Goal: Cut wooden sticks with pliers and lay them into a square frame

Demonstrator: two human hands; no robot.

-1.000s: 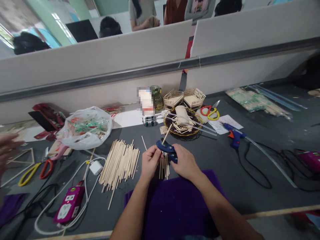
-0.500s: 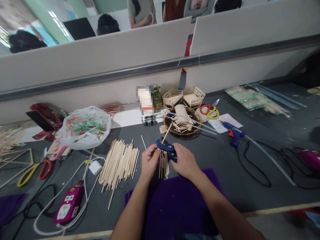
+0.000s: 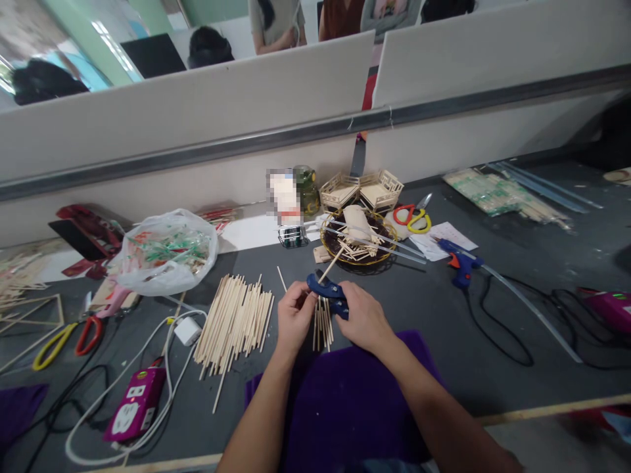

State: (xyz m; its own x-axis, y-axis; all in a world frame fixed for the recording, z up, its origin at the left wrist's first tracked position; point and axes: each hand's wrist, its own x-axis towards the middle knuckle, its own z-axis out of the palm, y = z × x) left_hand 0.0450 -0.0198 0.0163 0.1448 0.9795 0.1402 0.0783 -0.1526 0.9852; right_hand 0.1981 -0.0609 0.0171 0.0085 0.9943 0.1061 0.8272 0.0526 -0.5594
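In the head view my right hand (image 3: pixel 367 318) is wrapped round the handles of a blue hand cutter (image 3: pixel 323 287). Pinched in the fingers of my left hand (image 3: pixel 294 318) is a thin wooden stick (image 3: pixel 332 264), which passes through the cutter's head and slants up to the right. Its lower end is hidden by my fingers and the tool. Below the cutter lies a small bunch of short sticks (image 3: pixel 323 328), partly covered by my hands. A large pile of similar sticks (image 3: pixel 235 322) rests to the left of my left hand.
A wire basket (image 3: pixel 382 265) with wooden pieces stands ahead, near scissors (image 3: pixel 419 222). A blue glue gun (image 3: pixel 462 266) with its cable lies right. Left are a plastic bag (image 3: pixel 167 263), a purple power strip (image 3: pixel 135 407) and white cable. Other people are beyond the partition (image 3: pixel 197 98).
The stick's upper end has tipped slightly to the right and down. Both hands keep nearly the same place and grip; the whole view has shifted a little.
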